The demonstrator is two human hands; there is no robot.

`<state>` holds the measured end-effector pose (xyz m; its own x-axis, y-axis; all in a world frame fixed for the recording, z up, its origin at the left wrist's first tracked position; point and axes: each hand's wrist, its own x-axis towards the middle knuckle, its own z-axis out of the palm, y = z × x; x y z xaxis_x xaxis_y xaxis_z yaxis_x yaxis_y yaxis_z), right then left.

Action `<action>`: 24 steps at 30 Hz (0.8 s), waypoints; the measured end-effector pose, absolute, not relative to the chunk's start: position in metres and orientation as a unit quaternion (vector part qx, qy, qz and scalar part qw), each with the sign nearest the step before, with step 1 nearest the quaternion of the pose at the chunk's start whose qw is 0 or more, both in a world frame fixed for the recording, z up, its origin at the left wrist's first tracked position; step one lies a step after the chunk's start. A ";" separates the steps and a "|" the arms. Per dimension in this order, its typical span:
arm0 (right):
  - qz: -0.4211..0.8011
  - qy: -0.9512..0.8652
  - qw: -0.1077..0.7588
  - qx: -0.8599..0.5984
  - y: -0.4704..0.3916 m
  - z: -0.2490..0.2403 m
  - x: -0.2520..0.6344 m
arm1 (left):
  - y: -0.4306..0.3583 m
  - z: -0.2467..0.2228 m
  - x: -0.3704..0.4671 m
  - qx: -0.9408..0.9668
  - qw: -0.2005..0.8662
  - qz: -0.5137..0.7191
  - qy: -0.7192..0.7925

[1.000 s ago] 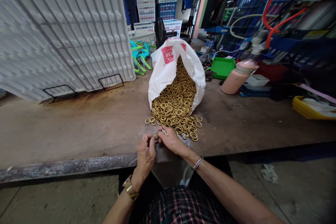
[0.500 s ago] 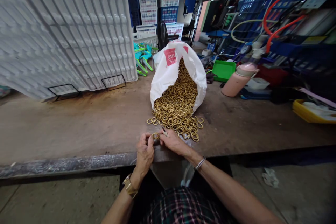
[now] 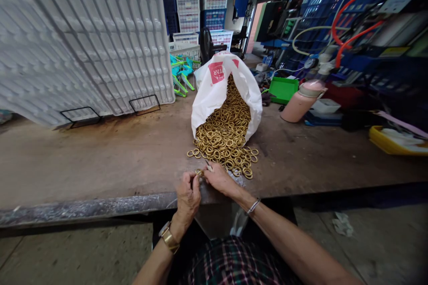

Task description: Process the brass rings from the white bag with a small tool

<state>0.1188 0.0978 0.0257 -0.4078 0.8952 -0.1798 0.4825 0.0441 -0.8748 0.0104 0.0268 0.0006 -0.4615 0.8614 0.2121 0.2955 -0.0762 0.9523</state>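
Observation:
A brass-coloured ring (image 3: 199, 172) is pinched between the thumb and fingers of my left hand (image 3: 187, 191), just above the table's front edge. My right hand (image 3: 220, 179) is closed round a small knife-like tool (image 3: 209, 167) with a dark pointed tip; its exact kind is too small to tell. The right fingertips meet the ring's right side. Right behind my hands, a heap of similar rings (image 3: 227, 138) spills from the mouth of a white sack (image 3: 209, 100) lying on its side with red print.
On the brown table (image 3: 133, 156), white ribbed trays (image 3: 117, 31) stand on edge at left, by black wire stands (image 3: 145, 104). To the right are a pink bottle (image 3: 299, 101), a green bin (image 3: 283, 90) and a yellow tray (image 3: 394, 142). Crates (image 3: 189, 4) are stacked behind.
My left hand has shifted slightly right and turned, tilting the ring so it looks narrower. The right hand keeps its hold on the tool, nearly still. The view has moved a little.

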 end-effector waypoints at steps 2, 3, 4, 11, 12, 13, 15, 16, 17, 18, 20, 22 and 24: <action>0.488 -0.672 0.265 -0.489 0.096 0.028 0.119 | 0.027 0.001 0.010 0.459 0.238 0.573 0.636; 0.490 -0.669 0.284 -0.481 0.094 0.029 0.119 | 0.027 0.001 0.010 0.464 0.233 0.571 0.636; 0.486 -0.674 0.296 -0.472 0.093 0.030 0.119 | 0.027 0.001 0.010 0.470 0.229 0.569 0.635; 0.487 -0.700 0.286 -0.436 0.092 0.027 0.117 | 0.026 0.003 0.008 0.492 0.248 0.555 0.624; 0.488 -0.699 0.291 -0.435 0.093 0.025 0.117 | 0.025 0.003 0.008 0.491 0.265 0.551 0.621; 0.484 -0.699 0.297 -0.435 0.094 0.024 0.116 | 0.025 0.004 0.007 0.489 0.287 0.545 0.618; 0.470 -0.703 0.307 -0.437 0.095 0.022 0.116 | 0.024 0.007 0.007 0.478 0.335 0.532 0.614; 0.463 -0.707 0.307 -0.437 0.095 0.021 0.116 | 0.024 0.010 0.007 0.467 0.360 0.528 0.612; 0.457 -0.712 0.305 -0.437 0.094 0.021 0.116 | 0.024 0.012 0.008 0.454 0.382 0.527 0.609; 0.450 -0.718 0.301 -0.437 0.094 0.021 0.116 | 0.024 0.015 0.009 0.440 0.401 0.528 0.605; 0.439 -0.729 0.293 -0.435 0.093 0.021 0.116 | 0.024 0.021 0.011 0.413 0.430 0.532 0.602; 0.429 -0.736 0.293 -0.433 0.092 0.022 0.117 | 0.024 0.026 0.012 0.388 0.459 0.525 0.603; 0.424 -0.740 0.296 -0.430 0.092 0.022 0.118 | 0.023 0.030 0.012 0.371 0.490 0.510 0.602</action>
